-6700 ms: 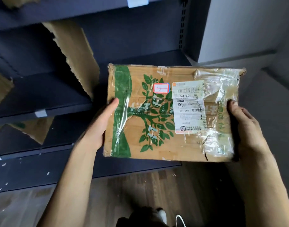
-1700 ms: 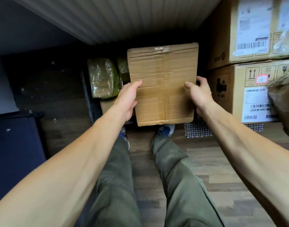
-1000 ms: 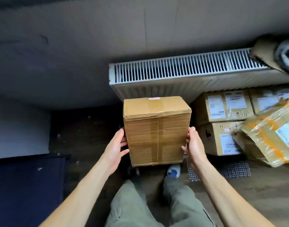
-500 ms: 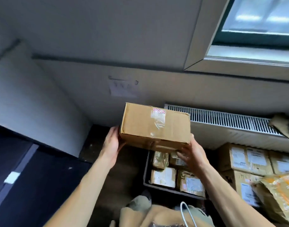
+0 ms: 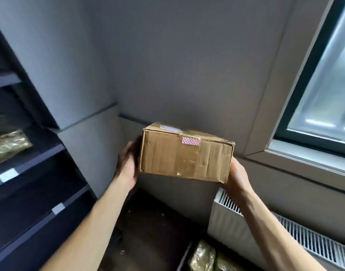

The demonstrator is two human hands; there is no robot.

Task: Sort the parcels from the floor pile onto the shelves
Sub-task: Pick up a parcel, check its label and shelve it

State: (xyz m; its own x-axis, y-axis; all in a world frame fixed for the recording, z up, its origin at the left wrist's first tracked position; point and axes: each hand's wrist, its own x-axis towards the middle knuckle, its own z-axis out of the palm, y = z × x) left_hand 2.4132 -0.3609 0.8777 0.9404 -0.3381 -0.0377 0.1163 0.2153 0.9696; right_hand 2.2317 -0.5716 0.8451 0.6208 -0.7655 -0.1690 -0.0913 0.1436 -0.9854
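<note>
We hold a creased brown cardboard box (image 5: 185, 155) in the air before a smooth grey wall (image 5: 187, 65). Our left hand (image 5: 128, 163) clasps its left end; our right hand (image 5: 237, 175) cups its lower right corner. 1 red-patterned sticker (image 5: 190, 141) marks its near face. At left stand dark metal shelves (image 5: 31, 165).

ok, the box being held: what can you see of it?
The cardboard box is plain brown, creased, with clear tape down its near face and a small red-and-white patterned sticker near that face's top edge. A pale label lies on top, too blurred to read. The flaps look closed. It is held in the air, slightly tilted, with the left hand on its left end and the right hand at its lower right corner.
</note>
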